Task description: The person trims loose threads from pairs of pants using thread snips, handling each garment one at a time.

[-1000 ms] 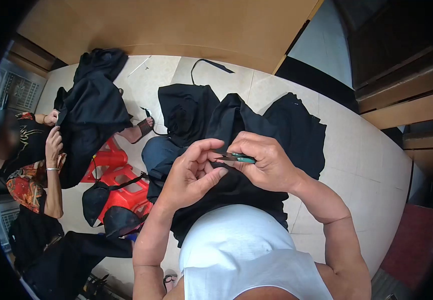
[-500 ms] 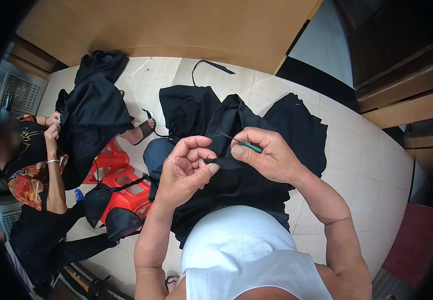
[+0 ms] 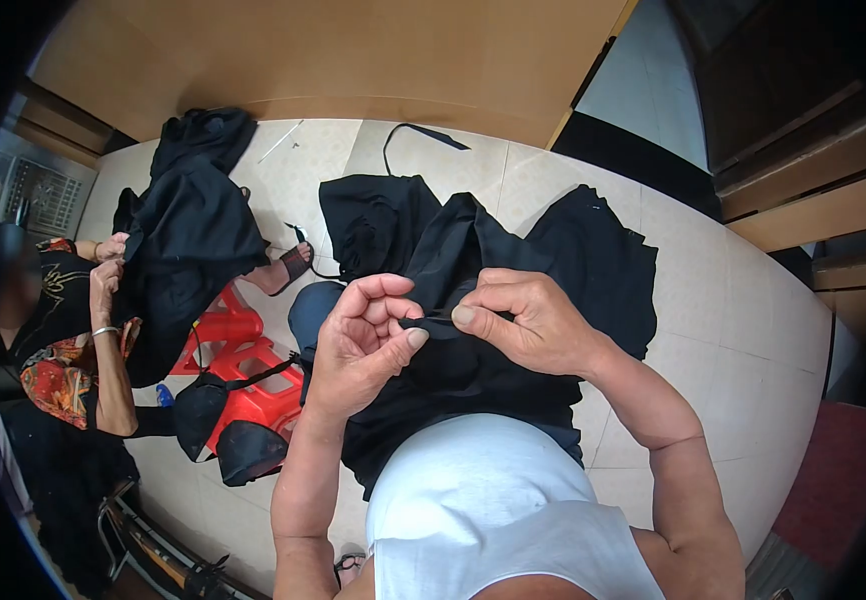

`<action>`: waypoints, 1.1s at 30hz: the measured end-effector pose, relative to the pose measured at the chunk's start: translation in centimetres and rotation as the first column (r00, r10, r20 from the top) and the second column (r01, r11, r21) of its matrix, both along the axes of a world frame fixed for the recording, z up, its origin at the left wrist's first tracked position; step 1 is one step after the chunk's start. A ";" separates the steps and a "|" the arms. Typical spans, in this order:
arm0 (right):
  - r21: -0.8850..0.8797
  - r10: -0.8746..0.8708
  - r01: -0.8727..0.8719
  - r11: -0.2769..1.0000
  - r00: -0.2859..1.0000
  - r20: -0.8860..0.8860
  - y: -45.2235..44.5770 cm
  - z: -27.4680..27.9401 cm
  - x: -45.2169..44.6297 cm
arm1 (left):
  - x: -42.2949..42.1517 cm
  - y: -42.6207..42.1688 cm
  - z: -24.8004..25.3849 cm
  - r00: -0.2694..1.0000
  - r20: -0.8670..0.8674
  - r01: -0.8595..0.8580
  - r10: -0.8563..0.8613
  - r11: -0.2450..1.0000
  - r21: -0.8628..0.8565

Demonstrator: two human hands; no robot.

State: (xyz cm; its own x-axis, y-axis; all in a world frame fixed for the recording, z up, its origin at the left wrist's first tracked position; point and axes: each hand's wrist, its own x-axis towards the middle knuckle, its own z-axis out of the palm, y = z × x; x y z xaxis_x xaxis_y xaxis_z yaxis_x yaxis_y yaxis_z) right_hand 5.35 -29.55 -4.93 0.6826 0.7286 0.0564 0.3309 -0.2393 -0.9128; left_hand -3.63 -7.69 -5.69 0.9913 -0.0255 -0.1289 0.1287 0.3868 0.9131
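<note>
Across my lap lies a black cloth garment (image 3: 573,250), its folds bunched in front of me. My left hand (image 3: 361,345) pinches a dark edge of this cloth between thumb and fingers, the other fingers curled. Close to its right, my right hand (image 3: 533,322) grips a slim tool that looks like a seam ripper (image 3: 440,318). The thin shaft points left, touching or nearly touching the pinched edge. Its green handle is now mostly hidden in my right hand.
To the left, another person's hands (image 3: 111,262) hold black cloth (image 3: 203,220). Red plastic stools (image 3: 253,385) with black pieces on them stand between us. A black strap (image 3: 423,128) lies on the tiled floor (image 3: 703,400) beside a wooden panel (image 3: 333,60).
My right hand has turned and come down to the left, bringing the tool's shaft to the cloth edge. My left hand stays almost in place, still pinching.
</note>
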 end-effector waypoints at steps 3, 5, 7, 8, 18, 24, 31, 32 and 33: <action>0.000 0.007 -0.007 1.000 1.000 0.021 0.1 -0.2 -0.3 | -0.1 -0.2 0.0 1.000 0.006 0.012 -0.012 1.000 0.006; 0.004 0.015 -0.015 1.000 0.999 0.042 0.3 -0.2 -0.4 | -0.1 -0.2 0.1 1.000 0.013 0.026 -0.026 1.000 0.009; 0.007 0.019 -0.020 1.000 0.998 0.054 0.4 -0.4 -0.6 | -0.2 -0.2 0.1 0.999 0.018 0.031 -0.032 0.999 0.012; 0.008 0.019 -0.020 1.000 0.999 0.051 0.4 -0.5 -0.7 | -0.3 -0.2 0.0 0.999 0.017 0.037 -0.037 0.999 0.012; 0.038 -0.010 0.008 0.999 0.999 0.036 0.2 -0.3 -0.7 | 0.1 0.1 0.2 0.999 0.007 0.050 -0.051 0.999 0.018; -0.021 -0.013 0.013 1.000 0.999 -0.044 -1.0 -0.2 -0.9 | 0.0 0.5 0.7 0.995 -0.081 0.071 -0.061 0.991 0.116; -0.221 -0.413 0.393 0.893 0.909 -0.053 -0.6 -3.3 1.5 | -2.3 -1.1 -1.9 0.857 -0.252 0.514 -0.450 0.783 0.350; -0.221 -0.417 0.398 0.891 0.907 -0.050 -0.3 -4.3 2.2 | -2.4 -1.3 -1.9 0.855 -0.250 0.517 -0.454 0.780 0.351; -0.283 -0.433 0.416 0.864 0.901 0.001 0.1 -5.8 3.3 | -2.4 -1.5 -1.9 0.837 -0.244 0.547 -0.491 0.773 0.322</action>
State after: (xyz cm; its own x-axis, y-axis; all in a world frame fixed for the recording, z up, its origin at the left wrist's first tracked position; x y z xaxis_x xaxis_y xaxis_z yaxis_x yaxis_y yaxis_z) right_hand 8.63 -29.43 -10.76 0.9250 0.3484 -0.1515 0.0875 -0.5834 -0.8075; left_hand -6.02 -9.22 -7.59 0.8115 -0.4541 -0.3678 0.3469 -0.1322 0.9286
